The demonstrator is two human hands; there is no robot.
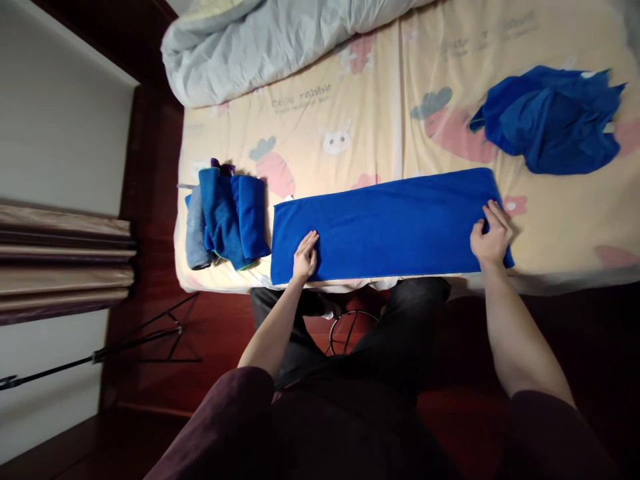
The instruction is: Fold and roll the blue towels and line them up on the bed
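Note:
A long blue towel point(390, 223) lies flat in a strip along the bed's near edge. My left hand point(305, 255) rests flat on its left part, palm down, fingers stretched out and holding nothing. Near the strip's right end, my right hand point(491, 233) lies on the cloth with its fingers spread and the thumb apart. Several rolled or folded towels point(227, 217), blue, teal and grey, sit side by side just left of the strip. A crumpled heap of blue cloth point(555, 120) is at the upper right.
The bed point(310, 153) has a yellow sheet with carrots and rabbits. A grey-white quilt point(260, 50) is bunched at its far side. On the left are a black tripod point(177, 330) and striped curtains point(65, 260). A round metal stool frame point(354, 327) shows between my legs.

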